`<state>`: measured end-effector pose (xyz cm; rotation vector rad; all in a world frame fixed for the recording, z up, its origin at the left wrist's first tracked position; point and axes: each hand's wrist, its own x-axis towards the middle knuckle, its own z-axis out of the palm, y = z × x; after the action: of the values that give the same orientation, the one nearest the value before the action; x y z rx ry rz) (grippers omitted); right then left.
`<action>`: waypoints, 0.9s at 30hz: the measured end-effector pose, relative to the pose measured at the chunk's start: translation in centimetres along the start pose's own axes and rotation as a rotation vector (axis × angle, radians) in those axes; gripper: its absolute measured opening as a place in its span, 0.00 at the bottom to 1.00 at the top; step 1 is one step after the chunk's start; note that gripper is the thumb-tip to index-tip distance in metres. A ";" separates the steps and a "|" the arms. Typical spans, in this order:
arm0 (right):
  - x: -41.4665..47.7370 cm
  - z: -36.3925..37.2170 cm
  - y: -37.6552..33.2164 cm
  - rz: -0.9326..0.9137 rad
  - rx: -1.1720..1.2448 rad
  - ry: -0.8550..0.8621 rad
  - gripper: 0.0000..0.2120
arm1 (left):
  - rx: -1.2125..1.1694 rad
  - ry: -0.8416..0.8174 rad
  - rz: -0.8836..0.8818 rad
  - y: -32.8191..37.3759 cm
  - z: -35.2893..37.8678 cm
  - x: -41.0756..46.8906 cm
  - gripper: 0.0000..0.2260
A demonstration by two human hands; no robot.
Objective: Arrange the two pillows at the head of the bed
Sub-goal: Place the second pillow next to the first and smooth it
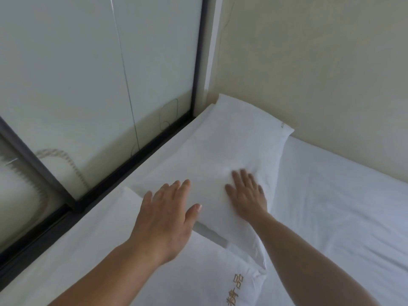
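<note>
My left hand [167, 215] and right hand [246, 193] lie open, palms flat on the plump white cotton pillow [223, 155] at frame centre. Its near end overlaps the gold-embroidered white pillow [212, 277] at the bottom. Both look light, soft and yielding; I'd grip the corners.

Soft, even, shadowless daylight fills a slightly hazy frame, wide-angle bending curves the dark window frame [123, 164] at the left edge, and the right hand's fingertips [241, 173] smear with motion blur.
</note>
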<state>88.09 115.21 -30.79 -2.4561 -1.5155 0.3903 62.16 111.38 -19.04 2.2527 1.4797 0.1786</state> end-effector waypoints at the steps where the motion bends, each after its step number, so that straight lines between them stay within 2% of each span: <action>1: -0.7 0.4 1.5 0.164 -0.014 -0.092 0.33 | 0.000 -0.009 0.001 0.0 -0.1 -0.5 0.28; 3: -3.1 -0.1 4.4 0.528 0.044 -0.217 0.35 | -0.002 -0.008 0.011 -0.2 -0.7 -1.6 0.27; 4: -4.6 -0.5 5.3 0.575 0.039 -0.248 0.32 | -0.004 -0.006 0.015 -0.6 -1.1 -2.3 0.27; 7: -9.3 -2.7 6.3 0.443 -0.051 -0.160 0.22 | -0.039 -0.001 0.001 -1.5 -2.6 -4.9 0.26; 12: -16.4 -6.9 1.7 0.288 -0.117 -0.106 0.26 | -0.074 0.002 -0.008 -3.2 -5.7 -11.2 0.24; 17: -23.4 -8.8 -6.4 0.136 -0.068 -0.021 0.24 | -0.104 0.037 0.026 -6.5 -8.1 -19.2 0.24; 22: -34.6 -7.7 -8.1 0.161 -0.111 0.046 0.22 | -0.142 0.062 0.135 -10.2 -7.5 -27.0 0.24; 25: -40.7 -6.4 -8.3 0.237 -0.179 0.037 0.23 | -0.149 0.026 0.141 -12.3 -6.3 -30.8 0.24; 27: -43.4 -4.5 -10.6 0.204 -0.196 0.032 0.24 | -0.118 0.002 0.130 -14.0 -5.6 -33.1 0.24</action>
<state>62.11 80.72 -18.48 -2.7663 -1.3534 0.2462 34.64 87.90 -15.73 2.2541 1.2887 0.3006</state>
